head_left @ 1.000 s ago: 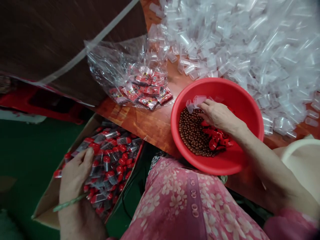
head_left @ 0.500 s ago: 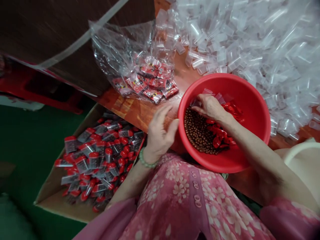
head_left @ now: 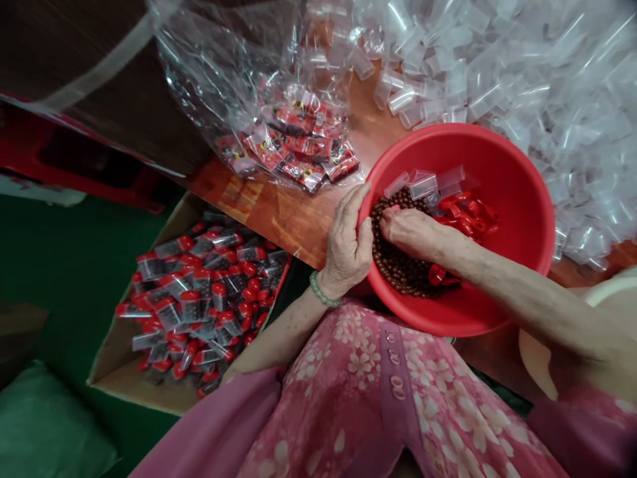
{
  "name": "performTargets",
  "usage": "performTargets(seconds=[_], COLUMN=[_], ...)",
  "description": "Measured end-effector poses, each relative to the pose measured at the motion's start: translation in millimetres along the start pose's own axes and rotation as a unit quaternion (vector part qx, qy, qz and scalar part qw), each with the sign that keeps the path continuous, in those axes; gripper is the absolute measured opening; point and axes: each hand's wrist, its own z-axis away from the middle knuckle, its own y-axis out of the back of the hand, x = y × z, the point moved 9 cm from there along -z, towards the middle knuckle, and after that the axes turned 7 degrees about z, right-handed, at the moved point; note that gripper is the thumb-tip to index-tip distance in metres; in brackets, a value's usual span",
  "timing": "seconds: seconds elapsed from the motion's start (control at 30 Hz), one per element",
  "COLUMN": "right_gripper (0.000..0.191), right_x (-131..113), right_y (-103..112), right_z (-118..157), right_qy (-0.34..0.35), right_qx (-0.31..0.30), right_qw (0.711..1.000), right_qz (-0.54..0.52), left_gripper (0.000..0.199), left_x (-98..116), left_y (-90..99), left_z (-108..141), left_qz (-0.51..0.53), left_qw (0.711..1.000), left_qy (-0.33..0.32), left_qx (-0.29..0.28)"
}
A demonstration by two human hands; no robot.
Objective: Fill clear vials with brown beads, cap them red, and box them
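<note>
A large red plastic bowl sits on the table in front of me. At its left rim my left hand, with a green bead bracelet at the wrist, is closed on the edge. Inside the bowl my right hand has its fingers curled together, dipped into a heap of small brown balls. What those fingers hold is hidden. Beside that hand lie red plastic caps and several clear plastic tubes.
A large pile of clear tubes spreads behind the bowl. A clear bag of red printed packets lies at back left. Below left, a cardboard box holds filled red-capped tubes. A pale container stands at right.
My left hand has moved right and closed on the bowl's rim. My right hand has shifted from beside the tubes down into the brown balls, and its fingers have curled.
</note>
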Motion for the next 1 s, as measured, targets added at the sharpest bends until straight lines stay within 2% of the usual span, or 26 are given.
performTargets(seconds=[0.07, 0.13, 0.23, 0.3, 0.4, 0.47, 0.63, 0.7, 0.77, 0.87, 0.93, 1.0], right_gripper=[0.029, 0.029, 0.032, 0.036, 0.046, 0.048, 0.045, 0.047, 0.050, 0.052, 0.053, 0.053], right_x=[-7, -8, -2, 4, 10, 12, 28, 34, 38, 35, 32, 31], right_y=[2, 3, -1, -6, -13, -11, 16, 24, 27, 25, 25, 25], right_z=[6, 13, 23, 28, 35, 39, 54, 62, 71, 78, 81, 83], right_qy=[0.027, 0.034, 0.029, 0.017, 0.008, 0.011, 0.019, 0.015, -0.001, -0.017, -0.020, -0.027], right_qx=[-0.009, -0.008, 0.020, 0.044, 0.059, 0.073, 0.160, 0.186, 0.200, 0.192, 0.193, 0.205], right_qw=[0.997, 0.987, 0.952, 0.905, 0.811, 0.775, 0.756, 0.736, 0.714, 0.686, 0.671, 0.670], right_qz=[-0.070, -0.154, -0.303, -0.422, -0.582, -0.628, -0.635, -0.651, -0.671, -0.702, -0.716, -0.713], left_gripper=[0.045, 0.045, 0.045, 0.045, 0.045, 0.045, 0.043, 0.044, 0.048, 0.060, 0.063, 0.060], left_x=[-1, -2, -3, -4, -4, -2, 22, 34, 39, 40, 41, 39], left_y=[-0.3, -0.2, -0.2, -0.6, -0.7, 0.7, 8.2, 7.9, 2.5, -12.0, -21.8, -28.3], left_z=[0, 0, 0, 0, -1, -2, -6, -6, -6, -6, -7, -9], left_qz=[0.009, 0.018, 0.033, 0.037, 0.017, -0.008, -0.066, -0.034, 0.036, 0.124, 0.139, 0.136], left_qw=[1.000, 1.000, 0.999, 0.999, 1.000, 1.000, 0.997, 0.997, 0.993, 0.966, 0.945, 0.930], left_qy=[-0.001, 0.000, 0.003, 0.006, 0.014, 0.013, -0.021, -0.019, 0.020, 0.095, 0.117, 0.130], left_qx=[0.000, 0.000, -0.002, -0.007, -0.014, -0.018, -0.036, -0.064, -0.114, -0.207, -0.271, -0.316])
